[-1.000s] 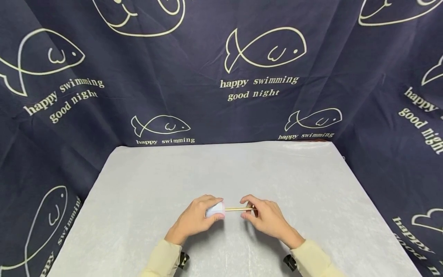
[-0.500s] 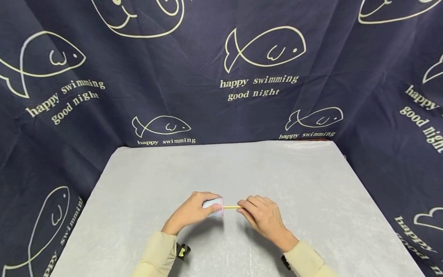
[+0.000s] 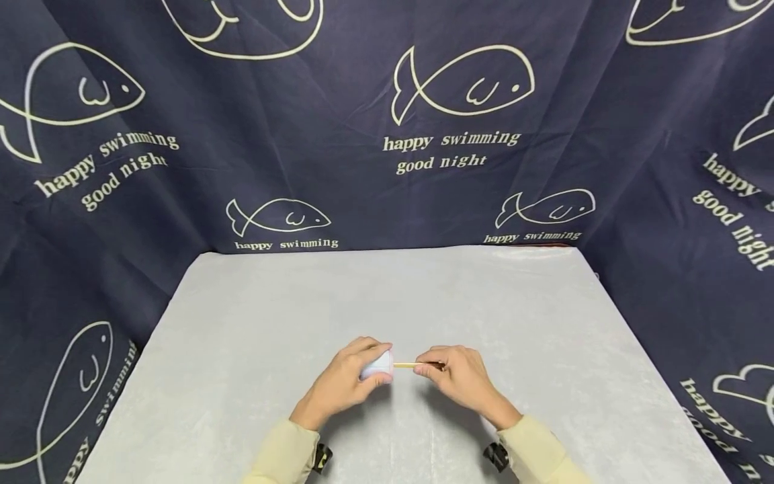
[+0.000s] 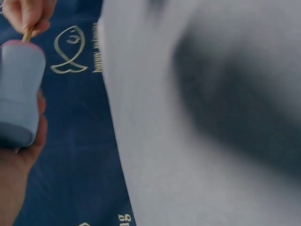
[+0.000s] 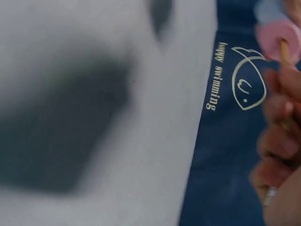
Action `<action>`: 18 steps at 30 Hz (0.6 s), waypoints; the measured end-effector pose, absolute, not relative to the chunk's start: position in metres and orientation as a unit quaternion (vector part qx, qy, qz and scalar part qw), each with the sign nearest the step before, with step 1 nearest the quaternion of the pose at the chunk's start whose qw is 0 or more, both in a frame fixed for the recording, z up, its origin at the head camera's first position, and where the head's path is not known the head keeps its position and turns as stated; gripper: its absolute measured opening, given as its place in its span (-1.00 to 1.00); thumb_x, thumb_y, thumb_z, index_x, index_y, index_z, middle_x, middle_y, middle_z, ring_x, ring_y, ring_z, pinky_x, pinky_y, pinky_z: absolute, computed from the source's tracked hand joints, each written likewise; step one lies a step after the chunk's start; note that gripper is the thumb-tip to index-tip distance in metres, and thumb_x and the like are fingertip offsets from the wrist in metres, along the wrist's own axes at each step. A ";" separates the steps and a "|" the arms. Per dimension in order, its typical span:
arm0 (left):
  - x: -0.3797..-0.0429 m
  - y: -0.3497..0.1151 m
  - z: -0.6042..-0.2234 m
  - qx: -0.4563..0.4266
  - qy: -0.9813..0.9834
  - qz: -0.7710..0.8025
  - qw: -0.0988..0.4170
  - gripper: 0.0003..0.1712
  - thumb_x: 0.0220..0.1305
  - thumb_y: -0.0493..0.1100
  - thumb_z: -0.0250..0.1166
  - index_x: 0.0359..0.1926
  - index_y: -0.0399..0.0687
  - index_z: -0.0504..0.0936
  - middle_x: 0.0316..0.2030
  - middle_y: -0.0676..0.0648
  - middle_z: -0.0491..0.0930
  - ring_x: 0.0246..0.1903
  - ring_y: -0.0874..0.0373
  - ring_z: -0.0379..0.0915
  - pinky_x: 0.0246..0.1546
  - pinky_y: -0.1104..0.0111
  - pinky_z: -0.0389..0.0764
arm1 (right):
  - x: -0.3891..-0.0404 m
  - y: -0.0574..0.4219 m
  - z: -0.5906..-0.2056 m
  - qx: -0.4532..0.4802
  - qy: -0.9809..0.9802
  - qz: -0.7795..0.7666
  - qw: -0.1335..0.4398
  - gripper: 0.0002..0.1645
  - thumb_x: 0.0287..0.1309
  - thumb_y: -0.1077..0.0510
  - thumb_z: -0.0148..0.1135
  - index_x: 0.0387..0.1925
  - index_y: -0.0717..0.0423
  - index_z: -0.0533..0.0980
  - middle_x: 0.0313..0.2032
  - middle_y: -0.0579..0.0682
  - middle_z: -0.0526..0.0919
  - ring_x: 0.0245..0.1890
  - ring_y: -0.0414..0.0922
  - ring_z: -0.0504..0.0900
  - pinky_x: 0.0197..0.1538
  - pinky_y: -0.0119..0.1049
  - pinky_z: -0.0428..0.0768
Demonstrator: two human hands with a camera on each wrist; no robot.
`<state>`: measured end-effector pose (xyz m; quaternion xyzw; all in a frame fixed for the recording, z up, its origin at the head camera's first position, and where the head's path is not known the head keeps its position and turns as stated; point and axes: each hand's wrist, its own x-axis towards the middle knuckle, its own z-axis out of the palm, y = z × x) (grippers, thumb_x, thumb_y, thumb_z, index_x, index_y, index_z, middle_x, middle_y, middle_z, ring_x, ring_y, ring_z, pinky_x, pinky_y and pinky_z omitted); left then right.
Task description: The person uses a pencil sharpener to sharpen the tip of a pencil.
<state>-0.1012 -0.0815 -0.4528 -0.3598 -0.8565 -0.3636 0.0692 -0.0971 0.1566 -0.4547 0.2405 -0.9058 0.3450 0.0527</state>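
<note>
My left hand (image 3: pixel 343 378) grips a light-blue pencil sharpener (image 3: pixel 377 365) with a pink end, its thumb and fingers curled round the body. The sharpener is held on its side above the table, pink end facing right. A yellow pencil (image 3: pixel 404 365) runs into the hole in that pink end (image 5: pixel 275 40), so its tip is hidden. On the right, my right hand (image 3: pixel 464 378) pinches the pencil between thumb and fingers, a short way from the sharpener. In the left wrist view, the sharpener's waisted body (image 4: pixel 19 89) shows, with its darker base toward the palm.
A pale grey cloth (image 3: pixel 387 302) covers the table under both hands. Dark blue curtains (image 3: pixel 357 175) with fish drawings and lettering enclose the back and sides. Black bands (image 3: pixel 496 457) sit at the wrists, by the cream sleeves.
My right fingers, spread loosely round the pencil at first, closed on it and rolled over, then turned back, still pinching it. The sharpener tipped slightly and returned in my left hand.
</note>
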 end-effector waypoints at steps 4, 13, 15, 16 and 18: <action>-0.095 -0.078 -0.468 -0.386 -0.846 -0.335 0.154 -0.43 0.04 -0.07 0.43 0.05 -0.30 0.59 -0.09 -0.08 0.60 -0.11 0.14 0.51 -0.15 0.40 0.56 | -0.104 0.162 -0.452 0.189 -0.888 0.405 -0.107 -0.81 0.08 -0.03 0.33 -0.37 -0.04 0.73 -0.51 -0.14 0.72 -0.71 -0.40 0.25 -0.59 -0.46 0.25; -0.092 -0.093 -0.475 -0.341 -0.860 -0.363 0.111 -0.47 0.11 -0.01 0.39 0.03 -0.25 0.61 -0.11 -0.07 0.62 -0.15 0.16 0.53 -0.24 0.42 0.57 | -0.096 0.152 -0.470 0.281 -0.902 0.324 0.053 -0.87 0.00 0.08 0.40 -0.34 -0.13 0.62 -0.53 -0.32 0.58 -0.64 -0.47 0.29 -0.57 -0.54 0.29; -0.093 -0.095 -0.471 -0.323 -0.864 -0.378 0.078 -0.49 0.13 -0.03 0.38 0.05 -0.23 0.60 -0.15 -0.06 0.63 -0.24 0.20 0.51 -0.31 0.45 0.54 | -0.094 0.151 -0.474 0.315 -0.893 0.289 0.143 -0.82 -0.03 0.11 0.42 -0.31 -0.08 0.62 -0.49 -0.30 0.60 -0.62 -0.44 0.32 -0.56 -0.56 0.30; -0.094 -0.096 -0.468 -0.312 -0.866 -0.387 0.061 -0.49 0.14 -0.04 0.38 0.06 -0.22 0.60 -0.17 -0.06 0.64 -0.28 0.22 0.50 -0.35 0.46 0.52 | -0.094 0.150 -0.475 0.329 -0.886 0.270 0.186 -0.83 -0.01 0.09 0.40 -0.30 -0.05 0.62 -0.48 -0.28 0.61 -0.61 -0.42 0.34 -0.55 -0.55 0.31; -0.097 -0.097 -0.463 -0.291 -0.867 -0.402 0.031 -0.51 0.17 -0.05 0.35 0.07 -0.20 0.60 -0.19 -0.04 0.65 -0.33 0.25 0.49 -0.37 0.47 0.51 | -0.096 0.148 -0.478 0.350 -0.870 0.231 0.261 -0.84 0.11 0.02 0.30 -0.28 -0.03 0.64 -0.49 -0.25 0.59 -0.59 -0.37 0.37 -0.53 -0.54 0.32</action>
